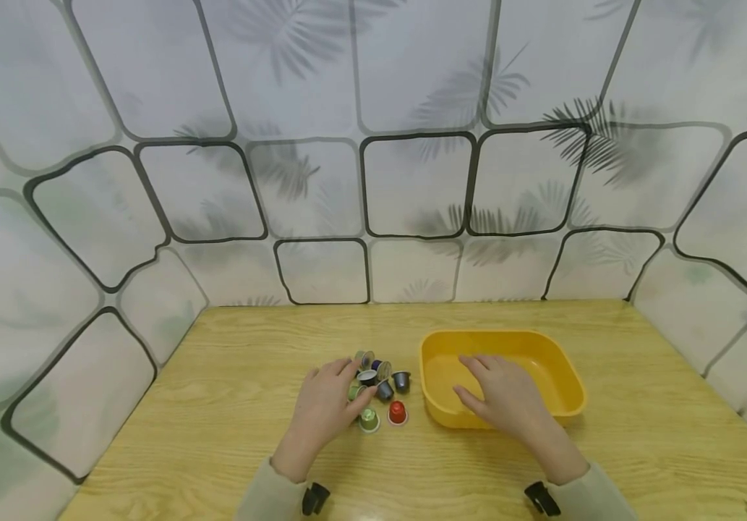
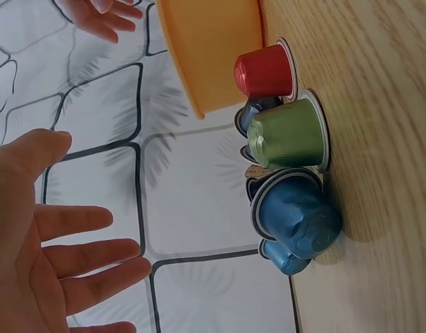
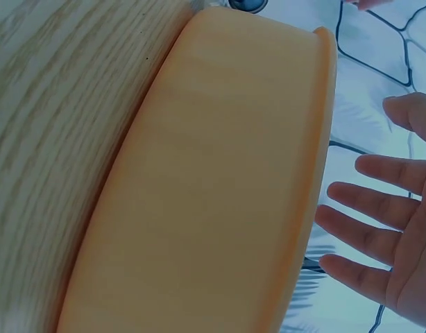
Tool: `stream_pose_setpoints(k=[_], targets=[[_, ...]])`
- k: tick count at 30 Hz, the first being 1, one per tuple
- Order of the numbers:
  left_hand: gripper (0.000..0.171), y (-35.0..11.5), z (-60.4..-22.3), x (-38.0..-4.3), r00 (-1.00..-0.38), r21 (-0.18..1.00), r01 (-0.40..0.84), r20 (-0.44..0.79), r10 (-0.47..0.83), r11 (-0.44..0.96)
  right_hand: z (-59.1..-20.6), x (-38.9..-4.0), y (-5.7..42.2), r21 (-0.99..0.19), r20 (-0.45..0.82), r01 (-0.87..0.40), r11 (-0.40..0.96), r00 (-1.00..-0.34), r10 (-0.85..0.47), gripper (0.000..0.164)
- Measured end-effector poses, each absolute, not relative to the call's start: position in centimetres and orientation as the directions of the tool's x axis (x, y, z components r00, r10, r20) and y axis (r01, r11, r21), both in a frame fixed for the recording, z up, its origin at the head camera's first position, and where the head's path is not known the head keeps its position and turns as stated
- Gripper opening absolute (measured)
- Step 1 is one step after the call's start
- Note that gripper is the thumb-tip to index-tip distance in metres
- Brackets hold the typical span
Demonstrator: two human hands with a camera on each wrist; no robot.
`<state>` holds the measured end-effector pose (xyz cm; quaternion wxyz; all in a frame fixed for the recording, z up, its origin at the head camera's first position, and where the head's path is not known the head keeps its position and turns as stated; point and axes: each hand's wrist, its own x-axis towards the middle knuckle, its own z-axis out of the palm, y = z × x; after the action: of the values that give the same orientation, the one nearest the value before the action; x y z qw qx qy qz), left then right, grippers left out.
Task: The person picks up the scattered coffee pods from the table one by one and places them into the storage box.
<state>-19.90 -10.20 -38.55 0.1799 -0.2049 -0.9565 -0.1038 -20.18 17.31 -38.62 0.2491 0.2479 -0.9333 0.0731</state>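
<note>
Soft, even light fills the head view; the right-wrist view turns bluish; faint shadows edge the capsules.

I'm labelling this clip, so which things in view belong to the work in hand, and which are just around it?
Likely in the work, being nearest the hands:
Capsule cluster, including a red capsule, near the left hand
Yellow tray, near the right hand

Apparently just surroundings:
Wooden table
Patterned backdrop

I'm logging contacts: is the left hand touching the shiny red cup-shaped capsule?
Apart: the left wrist view shows a clear gap between left hand and red capsule.
</note>
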Motion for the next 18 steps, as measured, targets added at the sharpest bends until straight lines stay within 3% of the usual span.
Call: stream_pose_setpoints(k=[18], targets=[[0.046,-10.68,-39.36,-20.15,-0.823,0.134,0.458,0.437,0.363,0.879,-38.76,-19.93,17.98,-0.036,0.538,-0.507,0.861,-0.736,-0.411,0.04]])
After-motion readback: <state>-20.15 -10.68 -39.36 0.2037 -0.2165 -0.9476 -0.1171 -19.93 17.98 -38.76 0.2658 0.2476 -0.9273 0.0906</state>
